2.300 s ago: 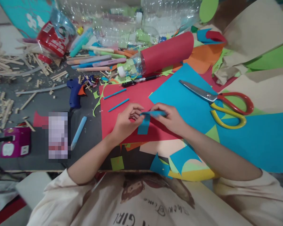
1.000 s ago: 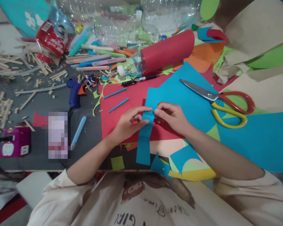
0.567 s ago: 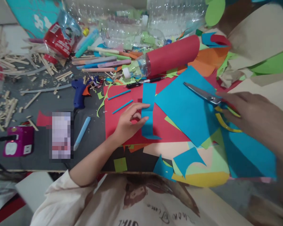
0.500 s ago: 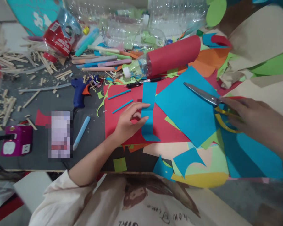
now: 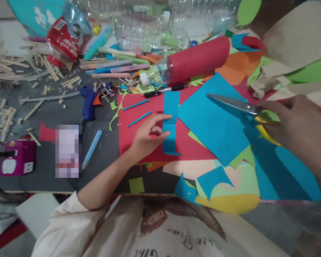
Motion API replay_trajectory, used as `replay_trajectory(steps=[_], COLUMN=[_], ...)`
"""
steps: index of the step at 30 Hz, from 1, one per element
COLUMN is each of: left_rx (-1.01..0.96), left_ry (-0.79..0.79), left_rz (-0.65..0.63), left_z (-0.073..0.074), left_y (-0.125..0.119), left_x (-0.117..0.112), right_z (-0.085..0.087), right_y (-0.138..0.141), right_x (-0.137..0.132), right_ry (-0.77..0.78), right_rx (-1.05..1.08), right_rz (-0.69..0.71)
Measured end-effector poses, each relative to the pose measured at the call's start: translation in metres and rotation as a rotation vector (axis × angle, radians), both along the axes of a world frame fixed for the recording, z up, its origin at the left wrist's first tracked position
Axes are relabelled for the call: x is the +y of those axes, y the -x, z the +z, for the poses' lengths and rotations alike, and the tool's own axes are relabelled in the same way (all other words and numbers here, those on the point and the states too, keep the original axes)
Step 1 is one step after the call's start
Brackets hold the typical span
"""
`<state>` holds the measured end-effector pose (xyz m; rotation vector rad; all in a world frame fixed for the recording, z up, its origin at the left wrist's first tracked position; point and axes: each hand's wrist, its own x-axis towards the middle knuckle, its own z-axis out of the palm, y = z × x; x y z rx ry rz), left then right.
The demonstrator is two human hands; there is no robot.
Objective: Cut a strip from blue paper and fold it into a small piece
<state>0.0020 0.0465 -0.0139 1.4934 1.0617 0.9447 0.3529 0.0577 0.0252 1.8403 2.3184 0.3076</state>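
Note:
My left hand (image 5: pixel 147 137) rests over a red paper sheet (image 5: pixel 194 151), thumb and index finger apart. Their tips lie on a creased blue paper strip (image 5: pixel 171 105), whose lower end curls up. In my right hand (image 5: pixel 296 119) is a pair of scissors (image 5: pixel 253 110) with yellow handles. The blades look closed and point left, over a large blue paper piece (image 5: pixel 216 125) set at an angle. Two thin blue paper rolls (image 5: pixel 139 119) lie on the red sheet, left of the strip.
A clear bottle wrapped in red paper (image 5: pixel 199 55) lies behind the sheet, beside a black pen (image 5: pixel 166 91). Left are a blue glue gun (image 5: pixel 88 101), a blurred-out phone (image 5: pixel 68 150) and a light blue marker (image 5: pixel 93 148). Wood sticks and paper scraps (image 5: pixel 215 180) lie around.
My right hand has lifted and drawn slightly right with the scissors, tilting them flatter. My left hand stays at the blue strip.

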Motion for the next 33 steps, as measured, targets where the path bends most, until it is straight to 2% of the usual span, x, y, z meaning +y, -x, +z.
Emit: replay_trajectory(steps=[2,5,7,10,16,23,33], left_rx=[-0.017,-0.027,-0.025,-0.022,-0.005,0.011,-0.002], left_ry=[-0.009,-0.015,-0.004,-0.005,-0.068,-0.15,-0.136], left_rz=[-0.006,-0.009,-0.008,-0.006,-0.031,-0.096,-0.11], left_z=[0.0,-0.001,0.0,0.001,-0.001,-0.002,0.0], left_y=[0.0,0.001,0.001,0.002,0.002,-0.001,0.001], left_x=[0.0,0.0,0.0,0.0,-0.001,-0.005,-0.005], right_z=[0.007,0.014,0.014,0.011,0.01,0.011,0.013], right_y=[0.003,0.014,0.023,0.035,0.053,0.08,0.083], right_x=[-0.003,-0.009,-0.012,-0.017,-0.025,-0.022,-0.019], right_ry=[-0.011,0.123,0.231,0.323,0.406,0.475,0.505], right_rx=[0.133,0.407,0.496,0.486,0.443,0.403,0.434], right_rz=[0.089,0.144,0.128,0.147,0.225,0.232,0.191])
